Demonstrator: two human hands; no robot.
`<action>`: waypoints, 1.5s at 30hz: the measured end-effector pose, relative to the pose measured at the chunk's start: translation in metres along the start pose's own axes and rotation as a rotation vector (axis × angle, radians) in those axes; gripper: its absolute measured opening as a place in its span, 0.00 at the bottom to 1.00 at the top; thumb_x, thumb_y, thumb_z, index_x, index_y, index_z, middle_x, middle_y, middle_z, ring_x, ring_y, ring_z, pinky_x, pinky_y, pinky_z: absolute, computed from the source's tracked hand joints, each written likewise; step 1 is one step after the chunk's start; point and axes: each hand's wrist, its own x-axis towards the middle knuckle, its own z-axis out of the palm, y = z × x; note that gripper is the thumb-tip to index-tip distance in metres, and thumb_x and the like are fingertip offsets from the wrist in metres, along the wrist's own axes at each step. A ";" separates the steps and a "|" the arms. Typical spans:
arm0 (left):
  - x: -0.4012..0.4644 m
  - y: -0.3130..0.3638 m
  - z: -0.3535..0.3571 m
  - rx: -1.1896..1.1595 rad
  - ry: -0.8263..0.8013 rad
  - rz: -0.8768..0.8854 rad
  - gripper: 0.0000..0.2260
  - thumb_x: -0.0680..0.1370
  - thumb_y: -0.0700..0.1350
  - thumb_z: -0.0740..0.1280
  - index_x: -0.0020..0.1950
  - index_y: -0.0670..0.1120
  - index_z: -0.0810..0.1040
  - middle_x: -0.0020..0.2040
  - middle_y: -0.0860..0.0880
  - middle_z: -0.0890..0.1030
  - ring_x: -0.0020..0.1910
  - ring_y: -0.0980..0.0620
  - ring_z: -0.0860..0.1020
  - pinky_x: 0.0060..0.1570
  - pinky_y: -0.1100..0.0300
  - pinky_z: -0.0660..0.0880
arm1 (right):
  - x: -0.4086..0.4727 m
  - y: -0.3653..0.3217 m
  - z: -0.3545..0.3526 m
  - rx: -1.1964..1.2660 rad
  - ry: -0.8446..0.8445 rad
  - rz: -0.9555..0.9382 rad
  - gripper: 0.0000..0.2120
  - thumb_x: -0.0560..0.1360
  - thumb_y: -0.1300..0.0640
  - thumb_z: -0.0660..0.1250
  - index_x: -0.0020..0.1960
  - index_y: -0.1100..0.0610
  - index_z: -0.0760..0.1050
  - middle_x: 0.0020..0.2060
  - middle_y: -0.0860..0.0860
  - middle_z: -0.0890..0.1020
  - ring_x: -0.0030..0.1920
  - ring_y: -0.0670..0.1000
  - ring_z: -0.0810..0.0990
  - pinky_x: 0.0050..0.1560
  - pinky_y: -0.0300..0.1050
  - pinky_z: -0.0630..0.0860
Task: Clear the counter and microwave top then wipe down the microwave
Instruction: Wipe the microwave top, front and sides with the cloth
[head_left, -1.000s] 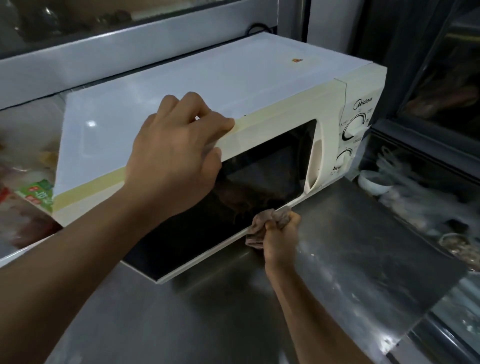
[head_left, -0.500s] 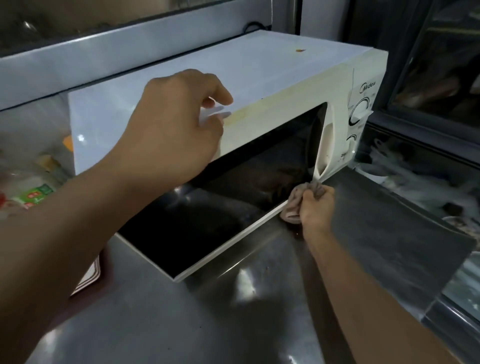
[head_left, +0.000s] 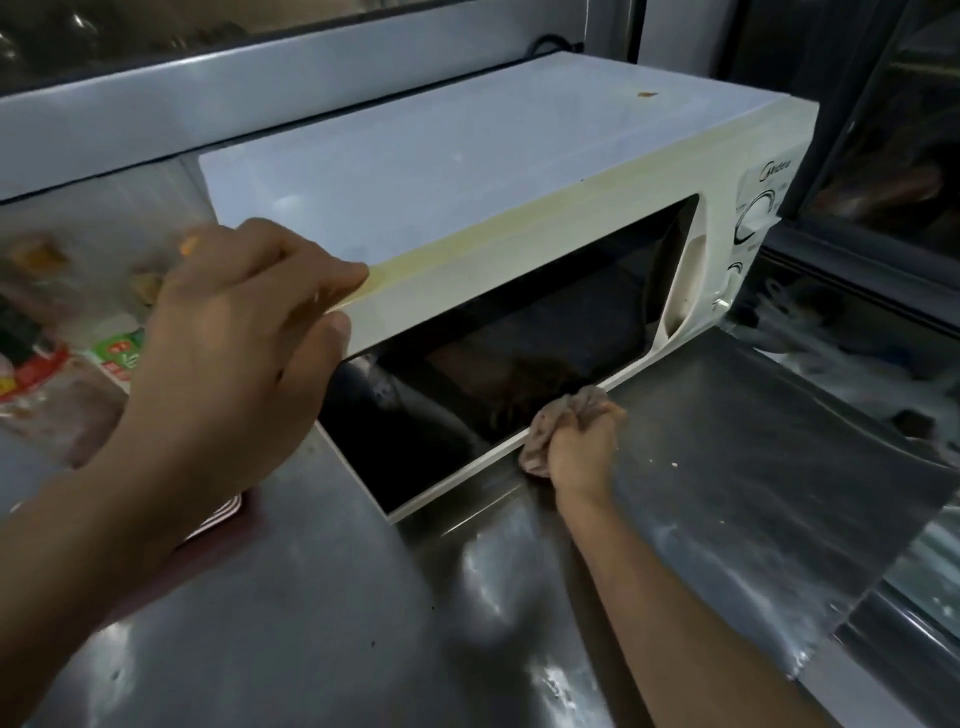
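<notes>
A white microwave (head_left: 467, 171) with a dark glass door stands on the steel counter (head_left: 363, 623), its top bare apart from a small brown spot. My left hand (head_left: 234, 358) grips the front top-left corner of the microwave, fingers over the top edge and thumb under it. My right hand (head_left: 584, 447) clutches a crumpled brownish cloth (head_left: 561, 421) and presses it against the bottom edge of the door, right of its middle.
Packaged food (head_left: 47, 374) lies behind glass to the left of the microwave. A red-edged item (head_left: 223, 514) peeks out under my left forearm. On the right a glass case (head_left: 857, 364) holds plastic-wrapped goods. The counter's right edge runs diagonally.
My right hand slid the cloth back left along the door's bottom edge, away from the handle. My left hand shifted left and now grips the microwave's top corner.
</notes>
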 end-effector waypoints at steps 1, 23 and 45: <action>-0.001 -0.001 0.002 -0.023 0.008 -0.018 0.15 0.75 0.44 0.60 0.57 0.41 0.80 0.50 0.42 0.78 0.52 0.43 0.71 0.53 0.55 0.65 | 0.009 -0.004 -0.004 -0.023 0.029 -0.018 0.08 0.76 0.75 0.50 0.50 0.67 0.65 0.23 0.52 0.71 0.17 0.42 0.69 0.17 0.32 0.65; -0.009 -0.014 0.022 -0.261 0.145 -0.036 0.13 0.76 0.42 0.64 0.59 0.43 0.81 0.50 0.46 0.78 0.52 0.46 0.70 0.50 0.61 0.63 | -0.085 0.056 0.051 0.051 -0.132 0.099 0.10 0.69 0.73 0.49 0.47 0.72 0.65 0.25 0.68 0.71 0.20 0.55 0.70 0.19 0.39 0.67; -0.023 -0.049 -0.010 -0.442 -0.010 -0.012 0.13 0.77 0.41 0.59 0.57 0.44 0.80 0.56 0.51 0.79 0.59 0.51 0.75 0.60 0.59 0.70 | -0.143 0.040 0.080 0.048 -0.064 0.185 0.13 0.70 0.79 0.49 0.40 0.64 0.63 0.27 0.59 0.72 0.24 0.54 0.73 0.22 0.42 0.73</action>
